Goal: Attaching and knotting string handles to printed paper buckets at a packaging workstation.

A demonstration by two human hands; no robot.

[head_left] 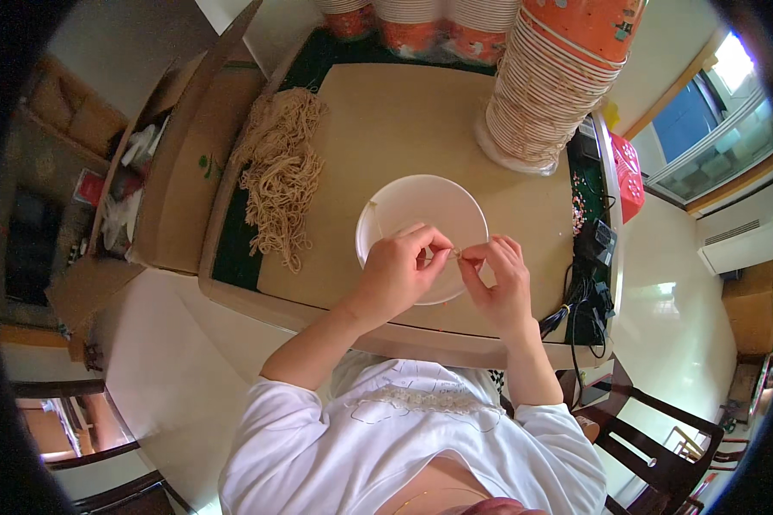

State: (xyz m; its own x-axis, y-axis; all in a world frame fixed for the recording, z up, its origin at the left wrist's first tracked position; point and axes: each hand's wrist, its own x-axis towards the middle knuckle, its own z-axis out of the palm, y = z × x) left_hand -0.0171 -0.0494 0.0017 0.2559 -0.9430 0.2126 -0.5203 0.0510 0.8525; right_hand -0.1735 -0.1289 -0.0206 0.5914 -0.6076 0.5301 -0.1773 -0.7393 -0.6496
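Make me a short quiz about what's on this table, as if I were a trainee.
1. True or false: both hands are over the white bowl.
2. The pile of tan strings lies on which side of the bowl: A left, B right, C inside it?
3. What stands at the table's far right corner?

Key: 1 true; 2 A; 3 a tall stack of paper bowls.
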